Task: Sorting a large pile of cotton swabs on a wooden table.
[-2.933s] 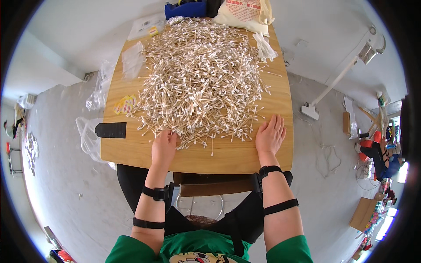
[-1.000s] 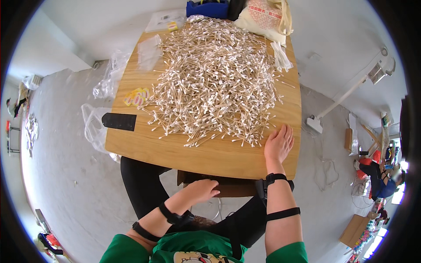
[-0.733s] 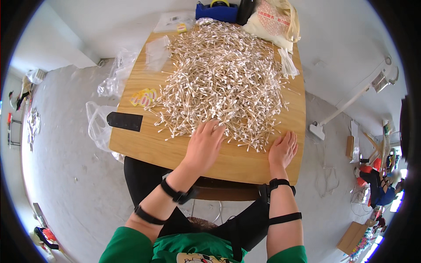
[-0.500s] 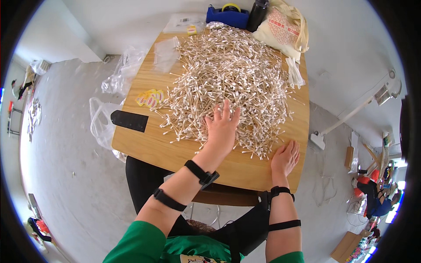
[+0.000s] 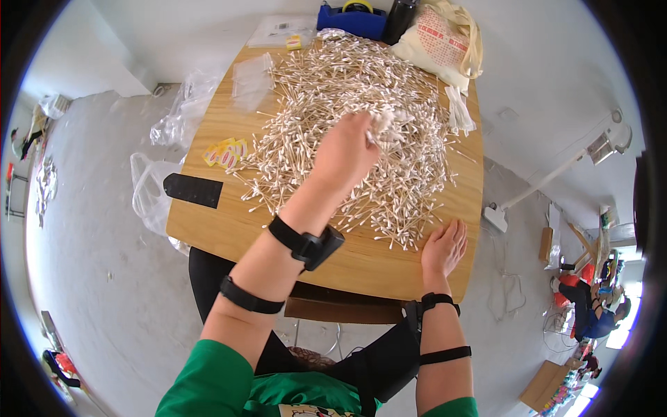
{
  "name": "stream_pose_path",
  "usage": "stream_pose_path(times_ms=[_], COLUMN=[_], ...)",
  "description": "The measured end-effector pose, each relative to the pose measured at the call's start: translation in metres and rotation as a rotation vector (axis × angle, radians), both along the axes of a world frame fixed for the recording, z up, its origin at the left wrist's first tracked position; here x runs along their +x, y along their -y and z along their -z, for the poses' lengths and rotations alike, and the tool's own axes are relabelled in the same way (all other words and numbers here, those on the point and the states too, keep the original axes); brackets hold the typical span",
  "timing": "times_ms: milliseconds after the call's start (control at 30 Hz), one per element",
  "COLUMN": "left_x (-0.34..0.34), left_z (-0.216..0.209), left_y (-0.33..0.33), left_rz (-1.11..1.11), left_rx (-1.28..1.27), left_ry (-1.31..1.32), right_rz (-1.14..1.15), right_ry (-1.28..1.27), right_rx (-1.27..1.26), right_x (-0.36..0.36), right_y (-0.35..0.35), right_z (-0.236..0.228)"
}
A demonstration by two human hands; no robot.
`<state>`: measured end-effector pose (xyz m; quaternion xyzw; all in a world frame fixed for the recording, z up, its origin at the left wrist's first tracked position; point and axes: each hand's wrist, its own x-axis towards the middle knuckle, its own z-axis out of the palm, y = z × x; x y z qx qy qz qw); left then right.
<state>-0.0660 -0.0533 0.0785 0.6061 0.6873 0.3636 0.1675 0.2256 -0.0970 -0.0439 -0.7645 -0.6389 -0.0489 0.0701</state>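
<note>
A wide heap of loose cotton swabs [image 5: 306,146] with white tips and pale sticks covers much of the wooden table [image 5: 236,229]. Over the middle of the heap is my left hand [image 5: 347,151], its fingers curled closed round a bunch of cotton swabs [image 5: 386,125] whose white ends stick out to the right, a little blurred. My right hand [image 5: 442,249] lies flat on the wood near the right edge, fingers stretched out and holding nothing. A few stray swabs lie just left of it, apart from its fingers.
Yellow-and-white cards [image 5: 226,152] and a black strip [image 5: 193,190] lie at the left. Clear plastic bags [image 5: 251,80] are further back. A blue tape dispenser [image 5: 351,23], a black bottle [image 5: 400,21] and a cream cloth bag [image 5: 438,42] line the far edge.
My left hand has risen from the heap's near part, moved further away and closed on a bunch of cotton swabs. My right hand still rests on the table.
</note>
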Motion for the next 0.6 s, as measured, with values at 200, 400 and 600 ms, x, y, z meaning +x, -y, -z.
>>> stream_pose_path(times_ms=[200, 400, 600], left_x=[-0.035, -0.065, -0.081], left_z=[-0.006, 0.028, 0.039], left_y=[-0.003, -0.003, 0.015], left_rz=[-0.073, -0.073, -0.168], left_rx=[-0.220, -0.044, -0.171], left_ry=[0.499, 0.530, 0.531], right_rz=[-0.004, 0.003, 0.000], right_ry=[-0.030, -0.031, -0.042], right_rx=[-0.003, -0.007, -0.001], right_x=[-0.001, -0.001, -0.002], right_y=[0.000, -0.001, 0.000], right_z=[-0.001, 0.000, 0.000])
